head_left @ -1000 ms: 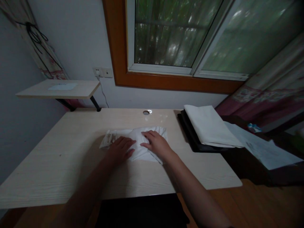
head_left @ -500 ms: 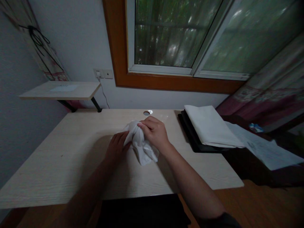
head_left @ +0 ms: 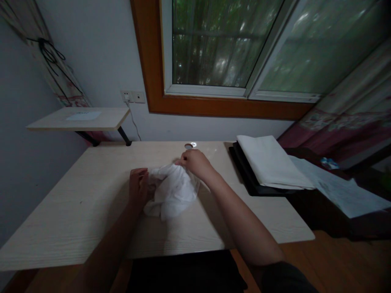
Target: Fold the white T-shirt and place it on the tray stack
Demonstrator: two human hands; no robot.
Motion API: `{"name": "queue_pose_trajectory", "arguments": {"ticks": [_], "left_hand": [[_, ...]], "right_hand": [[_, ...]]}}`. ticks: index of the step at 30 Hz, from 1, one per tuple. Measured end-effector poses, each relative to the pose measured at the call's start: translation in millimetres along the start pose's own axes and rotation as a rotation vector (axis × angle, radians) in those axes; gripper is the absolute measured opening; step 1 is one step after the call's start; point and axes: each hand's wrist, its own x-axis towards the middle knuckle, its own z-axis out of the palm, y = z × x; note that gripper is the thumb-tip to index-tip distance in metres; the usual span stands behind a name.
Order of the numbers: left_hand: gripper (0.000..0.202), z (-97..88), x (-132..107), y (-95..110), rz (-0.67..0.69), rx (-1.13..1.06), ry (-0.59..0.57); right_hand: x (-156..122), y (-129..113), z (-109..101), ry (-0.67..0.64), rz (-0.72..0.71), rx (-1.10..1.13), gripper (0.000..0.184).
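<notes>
A crumpled white cloth (head_left: 172,191) lies bunched on the pale wooden desk (head_left: 73,219), between my two hands. My right hand (head_left: 195,162) pinches its far upper edge, with the fingers curled in. At the cloth's left side, my left hand (head_left: 139,187) has its fingers bent round and closed on the edge. The fingertips of that hand are partly hidden by shadow and cloth. Loose folds spread from the pinched edge towards the front of the desk.
Right of the hands, a folded white sheet (head_left: 271,162) rests on a black flat item (head_left: 252,189). Printed paper (head_left: 342,189) lies beyond on a dark surface. A small raised shelf (head_left: 106,118) stands back left. A cable hole (head_left: 188,146) sits near the desk's back edge, below the window.
My left hand has moved left, away from the right one. The cloth between them has opened from a tight bunch into a wider heap. My right hand has shifted little.
</notes>
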Motion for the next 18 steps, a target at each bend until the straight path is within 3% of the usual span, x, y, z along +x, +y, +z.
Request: {"name": "queue_pose_trajectory", "arguments": {"ticks": [4,8,10,13,18], "left_hand": [[0.034,8.2,-4,5,0.126,0.100,-0.266],[0.065,16.6,-8,12,0.216,0.235,-0.413],[0.070,19.9,-11,13,0.219,0.268,-0.441],[0.059,21.4,-12,14,0.212,0.272,-0.428],[0.049,10.1,-8,21,0.127,-0.046,-0.329]], "right_hand": [[-3,7,-2,-0.061,0.043,0.056,0.047],[-3,-12,-18,-0.046,0.072,0.564,0.055],[-4,-26,-24,-0.034,0.123,0.872,0.054],[-6,-44,-27,0.023,0.205,1.185,0.055],[-5,-55,-8,0.084,0.224,1.299,0.056]]}}
